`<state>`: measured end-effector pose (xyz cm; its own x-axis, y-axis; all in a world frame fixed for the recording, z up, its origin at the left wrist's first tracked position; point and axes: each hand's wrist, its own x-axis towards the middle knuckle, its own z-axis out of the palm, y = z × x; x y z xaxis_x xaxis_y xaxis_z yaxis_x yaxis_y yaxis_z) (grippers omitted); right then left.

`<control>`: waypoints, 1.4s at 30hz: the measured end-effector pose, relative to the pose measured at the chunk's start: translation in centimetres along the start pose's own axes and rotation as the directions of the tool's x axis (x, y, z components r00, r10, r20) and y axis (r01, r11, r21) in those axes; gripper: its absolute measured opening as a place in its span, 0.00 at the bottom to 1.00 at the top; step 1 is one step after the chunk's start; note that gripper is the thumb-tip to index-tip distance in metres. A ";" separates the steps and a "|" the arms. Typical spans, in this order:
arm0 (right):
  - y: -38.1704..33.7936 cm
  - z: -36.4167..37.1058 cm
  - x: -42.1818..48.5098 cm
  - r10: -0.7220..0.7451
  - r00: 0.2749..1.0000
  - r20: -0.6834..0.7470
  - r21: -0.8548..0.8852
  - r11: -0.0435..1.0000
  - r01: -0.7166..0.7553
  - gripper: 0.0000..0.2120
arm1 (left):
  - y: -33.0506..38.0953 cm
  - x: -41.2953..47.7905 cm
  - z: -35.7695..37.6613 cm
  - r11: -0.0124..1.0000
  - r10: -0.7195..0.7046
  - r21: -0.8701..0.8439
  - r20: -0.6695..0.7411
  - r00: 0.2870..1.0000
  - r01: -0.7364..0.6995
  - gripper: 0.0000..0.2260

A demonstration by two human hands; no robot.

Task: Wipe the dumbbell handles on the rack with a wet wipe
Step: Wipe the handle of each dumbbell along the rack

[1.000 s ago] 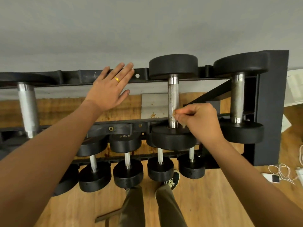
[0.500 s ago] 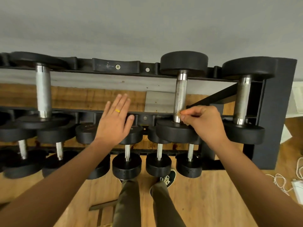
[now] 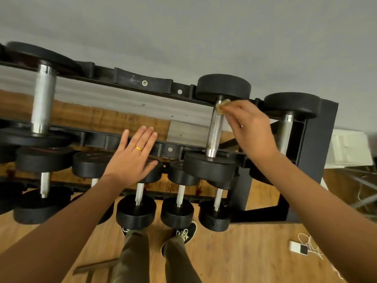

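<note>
A black dumbbell rack (image 3: pixel 314 152) stands against a grey wall. On its top tier a dumbbell with a steel handle (image 3: pixel 214 129) lies between two black heads. My right hand (image 3: pixel 251 127) pinches a small yellowed wipe (image 3: pixel 223 105) against the far end of that handle, just below the far head. My left hand (image 3: pixel 132 158), fingers straight and a gold ring on one, rests flat on the front rail and a lower dumbbell head. Another top-tier dumbbell handle (image 3: pixel 284 133) lies to the right, a thick one (image 3: pixel 42 103) to the far left.
Several smaller dumbbells (image 3: pixel 177 201) fill the lower tier in front of my legs and shoes (image 3: pixel 183 233). On the wooden floor at the right lie a white device with a cable (image 3: pixel 299 247). White boxes (image 3: pixel 346 149) stand right of the rack.
My right hand slid the wipe up the handle from its near end to its far end. My left hand dropped from the back rail to the front rail. The view tilted.
</note>
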<state>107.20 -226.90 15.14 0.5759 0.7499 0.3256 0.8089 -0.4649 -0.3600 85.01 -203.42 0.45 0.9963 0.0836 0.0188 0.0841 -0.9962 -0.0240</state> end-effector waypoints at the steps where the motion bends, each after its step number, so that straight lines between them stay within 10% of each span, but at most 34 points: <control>1: 0.5 0.2 0.3 -0.063 0.997 0.036 -0.054 0.996 0.065 0.12 | 0.1 0.0 0.0 1.000 -0.005 0.006 0.001 1.000 0.005 0.36; 10: 3.4 0.8 -0.3 -0.290 0.925 0.244 -0.128 0.936 0.327 0.17 | 0.8 0.0 0.3 0.999 -0.044 0.003 0.001 0.999 0.044 0.37; 16: 3.6 -0.6 -1.2 -0.525 0.719 0.455 -0.076 0.782 0.619 0.16 | 0.9 -0.1 0.1 0.998 -0.062 -0.005 0.009 0.998 0.062 0.37; 24: 3.0 0.7 -0.8 -0.417 0.860 0.294 -0.071 0.888 0.455 0.16 | 0.9 0.0 0.1 0.999 -0.041 -0.021 -0.010 0.999 0.041 0.42; 31: 2.7 -0.1 -1.3 -0.568 0.676 0.470 0.002 0.766 0.642 0.13 | 1.2 0.1 -0.6 0.991 -0.075 -0.113 -0.082 0.994 0.066 0.32; 42: 3.9 -0.4 1.2 -0.601 0.617 0.508 -0.012 0.711 0.703 0.15 | -3.5 -0.2 0.6 0.931 0.364 0.099 -0.211 0.907 -0.351 0.28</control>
<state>111.12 -227.97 14.51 -0.1908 0.9813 -0.0268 0.9816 0.1904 -0.0168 84.54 -199.91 -0.07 0.9308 -0.2923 0.2197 -0.2694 -0.9544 -0.1284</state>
